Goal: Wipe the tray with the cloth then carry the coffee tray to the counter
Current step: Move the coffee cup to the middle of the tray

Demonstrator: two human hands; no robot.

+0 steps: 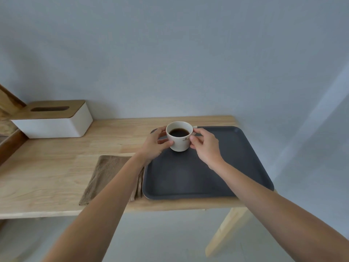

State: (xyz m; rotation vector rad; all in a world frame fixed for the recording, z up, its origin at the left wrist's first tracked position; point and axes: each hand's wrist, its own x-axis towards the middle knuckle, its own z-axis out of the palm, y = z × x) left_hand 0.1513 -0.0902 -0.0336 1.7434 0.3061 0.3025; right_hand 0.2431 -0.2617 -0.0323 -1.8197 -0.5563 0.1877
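A dark grey tray (198, 178) lies on the right end of a light wooden table (56, 167). A white cup (180, 142) with black coffee stands at the tray's far left corner. My left hand (154, 146) wraps the cup's left side and my right hand (204, 146) grips its right side by the handle. A folded brown cloth (105, 176) lies flat on the table, touching the tray's left edge, partly hidden under my left forearm.
A white tissue box (56, 120) with a wooden lid stands at the table's back left. A grey wall runs behind the table. The table's front edge and one leg (226, 229) show below the tray. Dark wooden furniture edges the far left.
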